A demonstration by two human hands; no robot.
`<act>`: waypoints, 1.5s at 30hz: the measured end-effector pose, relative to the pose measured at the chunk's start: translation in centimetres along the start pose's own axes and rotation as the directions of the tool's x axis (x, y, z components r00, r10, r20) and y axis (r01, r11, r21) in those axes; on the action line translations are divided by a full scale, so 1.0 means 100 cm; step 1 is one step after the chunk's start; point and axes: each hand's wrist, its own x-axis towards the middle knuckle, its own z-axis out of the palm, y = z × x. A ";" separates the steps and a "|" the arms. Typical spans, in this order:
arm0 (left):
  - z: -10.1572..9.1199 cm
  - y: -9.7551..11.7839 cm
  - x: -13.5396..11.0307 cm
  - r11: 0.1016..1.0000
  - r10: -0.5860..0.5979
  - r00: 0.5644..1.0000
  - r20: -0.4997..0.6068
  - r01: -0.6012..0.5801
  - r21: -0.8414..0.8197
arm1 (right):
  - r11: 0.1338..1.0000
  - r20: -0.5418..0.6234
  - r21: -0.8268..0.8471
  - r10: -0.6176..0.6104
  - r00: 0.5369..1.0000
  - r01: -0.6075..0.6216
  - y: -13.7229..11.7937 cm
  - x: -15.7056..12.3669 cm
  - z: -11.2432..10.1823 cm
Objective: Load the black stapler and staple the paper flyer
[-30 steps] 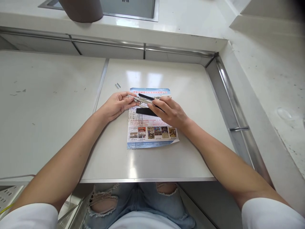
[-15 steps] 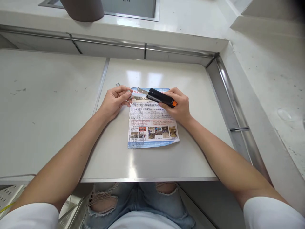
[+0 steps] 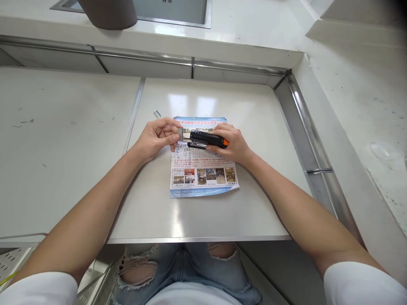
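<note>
Left fingers (image 3: 172, 138) pinch a staple strip (image 3: 181, 134), right fingers (image 3: 226, 129) wrap the stapler (image 3: 205, 137); a loose pinch could drop the strip onto the flyer (image 3: 208, 162).

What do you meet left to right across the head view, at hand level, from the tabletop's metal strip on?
Metal strip → left hand → black stapler → right hand → metal rail → counter.
</note>
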 end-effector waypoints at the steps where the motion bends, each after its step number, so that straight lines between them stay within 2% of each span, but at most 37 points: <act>1: 0.000 0.000 -0.001 1.000 -0.002 1.000 0.017 0.002 0.008 | 1.000 0.010 -0.005 -0.007 1.000 0.007 0.001 0.000 0.000; 4: 0.001 0.002 -0.003 0.999 0.001 0.996 0.090 -0.005 0.038 | 0.997 0.024 -0.072 -0.039 0.999 0.041 -0.002 0.000 0.000; 7: 0.003 0.006 -0.004 0.996 0.010 0.989 0.149 -0.023 0.082 | 0.966 0.001 -0.243 -0.095 0.996 0.092 -0.013 -0.003 -0.001; 10: 0.006 0.008 -0.006 0.994 0.004 0.986 0.166 -0.022 0.107 | 0.922 0.071 -0.332 -0.184 0.980 0.197 -0.029 -0.007 -0.002; 15: 0.007 0.006 -0.007 0.994 -0.012 0.973 0.231 -0.013 0.108 | 0.851 0.293 -0.309 -0.339 0.894 0.424 -0.049 -0.007 0.000; 18: 0.009 0.005 -0.008 0.995 0.008 0.972 0.236 -0.032 0.100 | 0.821 0.321 -0.285 -0.405 0.856 0.495 -0.056 -0.004 0.002; 22: 0.014 0.007 -0.007 0.994 -0.027 0.953 0.302 -0.006 0.107 | 0.757 0.362 -0.335 -0.446 0.819 0.560 -0.060 -0.004 0.006; 24: 0.015 0.010 -0.007 0.995 -0.037 0.946 0.322 0.005 0.099 | 0.731 0.371 -0.351 -0.465 0.804 0.585 -0.060 -0.004 0.007; 27: 0.017 0.014 -0.008 0.995 -0.048 0.945 0.325 0.017 0.095 | 0.744 0.350 -0.329 -0.475 0.807 0.581 -0.061 -0.004 0.008; 31: 0.017 0.014 -0.010 0.996 -0.045 0.955 0.292 0.020 0.086 | 0.769 0.232 -0.304 -0.513 0.826 0.563 -0.058 -0.007 0.007; 33: 0.015 0.011 -0.010 0.997 0.002 0.981 0.192 -0.018 0.081 | 0.798 0.144 -0.332 -0.484 0.863 0.503 -0.052 -0.010 0.005; 35: 0.011 0.006 -0.009 0.987 0.087 0.996 0.016 -0.089 0.131 | 0.861 0.014 -0.364 -0.375 0.927 0.354 -0.042 -0.012 0.001; 37: 0.004 0.001 -0.005 0.948 0.188 0.969 -0.159 -0.137 0.286 | 0.922 -0.154 -0.362 -0.204 0.967 0.137 -0.029 -0.012 -0.005; 38: -0.001 -0.002 -0.003 0.907 0.235 0.948 -0.216 -0.133 0.400 | 0.938 -0.238 -0.345 -0.111 0.965 0.023 -0.023 -0.011 -0.009; 41: -0.017 -0.010 0.003 0.690 0.322 0.917 -0.236 -0.057 0.722 | 0.919 -0.424 -0.283 0.138 0.895 -0.276 -0.001 -0.007 -0.022; 43: -0.028 -0.017 0.007 0.565 0.307 0.930 -0.204 -0.005 0.825 | 0.885 -0.484 -0.229 0.259 0.836 -0.406 0.014 -0.005 -0.030; 45: -0.035 -0.024 0.010 0.499 0.236 0.953 -0.191 0.050 0.865 | 0.861 -0.512 -0.146 0.355 0.782 -0.487 0.029 -0.006 -0.037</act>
